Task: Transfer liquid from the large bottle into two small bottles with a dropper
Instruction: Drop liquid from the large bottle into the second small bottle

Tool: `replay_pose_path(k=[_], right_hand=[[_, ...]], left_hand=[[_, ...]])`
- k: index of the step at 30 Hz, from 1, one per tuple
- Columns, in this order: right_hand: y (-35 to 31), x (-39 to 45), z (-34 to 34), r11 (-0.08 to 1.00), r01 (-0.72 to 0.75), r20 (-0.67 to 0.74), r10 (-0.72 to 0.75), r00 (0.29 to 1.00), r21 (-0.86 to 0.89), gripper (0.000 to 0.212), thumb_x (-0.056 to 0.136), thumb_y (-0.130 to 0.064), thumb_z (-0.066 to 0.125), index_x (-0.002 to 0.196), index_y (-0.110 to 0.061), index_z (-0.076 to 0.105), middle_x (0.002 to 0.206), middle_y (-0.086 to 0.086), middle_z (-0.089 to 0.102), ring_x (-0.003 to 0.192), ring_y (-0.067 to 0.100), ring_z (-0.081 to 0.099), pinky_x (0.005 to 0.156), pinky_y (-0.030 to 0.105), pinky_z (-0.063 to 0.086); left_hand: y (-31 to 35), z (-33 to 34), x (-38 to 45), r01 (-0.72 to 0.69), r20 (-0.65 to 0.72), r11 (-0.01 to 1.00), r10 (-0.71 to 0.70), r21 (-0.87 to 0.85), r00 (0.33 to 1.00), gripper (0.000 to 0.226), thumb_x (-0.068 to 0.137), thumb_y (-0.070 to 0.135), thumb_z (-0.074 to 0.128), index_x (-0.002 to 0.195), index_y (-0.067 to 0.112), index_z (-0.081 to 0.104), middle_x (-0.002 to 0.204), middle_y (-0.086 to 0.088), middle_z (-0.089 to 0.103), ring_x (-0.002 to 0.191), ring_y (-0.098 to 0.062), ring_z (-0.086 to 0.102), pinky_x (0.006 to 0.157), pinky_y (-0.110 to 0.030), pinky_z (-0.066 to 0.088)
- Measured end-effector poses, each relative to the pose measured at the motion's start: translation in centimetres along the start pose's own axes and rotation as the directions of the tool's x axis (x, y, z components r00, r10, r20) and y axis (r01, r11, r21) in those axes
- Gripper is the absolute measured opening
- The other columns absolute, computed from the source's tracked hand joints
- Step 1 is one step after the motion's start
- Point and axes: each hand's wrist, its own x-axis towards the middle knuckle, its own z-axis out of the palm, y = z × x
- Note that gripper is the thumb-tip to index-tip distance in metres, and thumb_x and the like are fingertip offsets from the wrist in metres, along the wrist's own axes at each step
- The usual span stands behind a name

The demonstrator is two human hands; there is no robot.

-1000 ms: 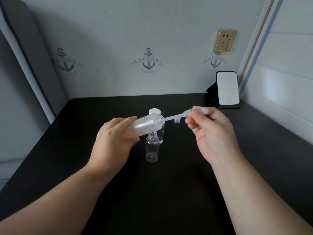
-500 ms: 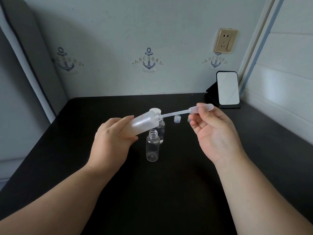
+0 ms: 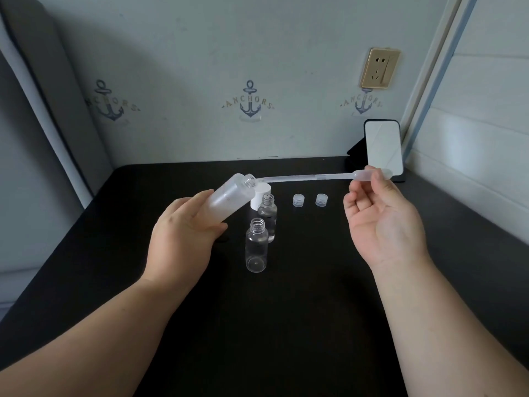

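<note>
Left of centre: left hand wrapped round the large bottle, frosted, tilted with its open mouth up and to the right. Centre: two small bottles, uncapped, upright on the black table, one behind the other; white cap behind them. Dropper lies near level, tip at the large bottle's mouth. Two small caps right of centre. Right: right hand pinches the dropper bulb, other fingers loose.
</note>
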Motion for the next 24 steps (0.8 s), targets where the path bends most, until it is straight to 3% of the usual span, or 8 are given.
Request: replay_pose_path(k=[4,8,10,12,14,17,20,24], right_hand=[[-0.1,0.1,-0.2,0.998,-0.011,-0.065,0.015,0.998,0.057,0.016,0.090,-0.019,0.069,0.102,-0.008,0.065,0.086,-0.002,0.073,0.076,0.010,0.070,0.070,0.023,0.055],[-0.3,0.1,-0.3,0.994,-0.028,-0.099,0.038,0.994,0.102,0.009,0.095,-0.016,0.066,0.100,-0.008,0.066,0.085,0.000,0.071,0.073,0.011,0.068,0.068,0.023,0.054],[-0.3,0.1,-0.3,0.993,-0.032,-0.107,0.044,0.993,0.116,0.007,0.095,-0.016,0.065,0.098,-0.009,0.067,0.084,0.000,0.071,0.072,0.012,0.066,0.066,0.023,0.053],[-0.3,0.2,-0.3,0.991,-0.038,-0.109,0.052,0.993,0.130,0.006,0.095,-0.015,0.066,0.096,-0.010,0.069,0.082,0.000,0.070,0.069,0.012,0.065,0.064,0.023,0.052],[-0.3,0.3,-0.3,0.989,-0.048,-0.114,0.064,0.991,0.139,0.008,0.094,-0.014,0.068,0.092,-0.009,0.073,0.079,0.001,0.069,0.065,0.012,0.063,0.062,0.023,0.051],[-0.2,0.3,-0.4,0.992,-0.055,-0.122,0.069,0.990,0.115,0.019,0.093,-0.014,0.069,0.079,-0.010,0.080,0.078,0.001,0.068,0.062,0.012,0.060,0.061,0.023,0.050],[-0.2,0.3,-0.3,0.993,-0.053,-0.130,0.066,0.989,0.102,0.015,0.092,-0.015,0.069,0.081,-0.010,0.079,0.078,0.002,0.068,0.061,0.012,0.059,0.061,0.023,0.050],[-0.2,0.4,-0.4,0.993,-0.042,-0.138,0.056,0.989,0.108,0.007,0.091,-0.013,0.070,0.090,-0.008,0.074,0.076,0.002,0.068,0.060,0.013,0.060,0.060,0.023,0.050]], left_hand=[[0.2,-0.2,0.0,0.014,-0.022,0.999,-0.015,-0.045,1.000,0.051,0.085,0.030,0.076,0.131,0.039,0.058,0.107,0.020,0.058,0.099,-0.004,0.053,0.075,-0.014,0.035],[0.6,-0.1,-0.1,0.059,0.036,0.987,-0.054,-0.151,0.998,0.038,0.085,0.033,0.076,0.113,0.051,0.057,0.102,0.020,0.063,0.095,-0.008,0.063,0.079,-0.029,0.052],[0.8,-0.1,-0.2,0.076,0.050,0.980,-0.068,-0.184,0.996,0.038,0.085,0.034,0.077,0.104,0.058,0.054,0.098,0.020,0.064,0.090,-0.005,0.065,0.073,-0.023,0.054],[1.0,-0.1,-0.3,0.094,0.043,0.975,-0.087,-0.201,0.995,0.040,0.085,0.035,0.078,0.108,0.055,0.052,0.096,0.020,0.064,0.087,0.006,0.064,0.058,-0.008,0.049],[1.0,-0.1,-0.2,0.111,0.046,0.972,-0.103,-0.205,0.994,0.043,0.085,0.035,0.077,0.115,0.048,0.050,0.095,0.023,0.061,0.086,0.023,0.056,0.054,0.000,0.043],[0.9,0.0,-0.1,0.134,0.064,0.977,-0.124,-0.169,0.990,0.052,0.084,0.042,0.076,0.129,0.040,0.051,0.095,0.029,0.056,0.083,0.014,0.057,0.057,-0.009,0.040],[0.7,0.2,0.0,0.151,0.070,0.973,-0.140,-0.176,0.988,0.060,0.081,0.044,0.077,0.134,0.032,0.051,0.096,0.031,0.054,0.085,0.010,0.054,0.064,-0.011,0.037],[1.0,0.0,-0.1,0.151,0.106,0.964,-0.131,-0.217,0.986,0.055,0.078,0.052,0.074,0.126,0.043,0.047,0.096,0.031,0.055,0.083,0.018,0.058,0.053,-0.006,0.043]])
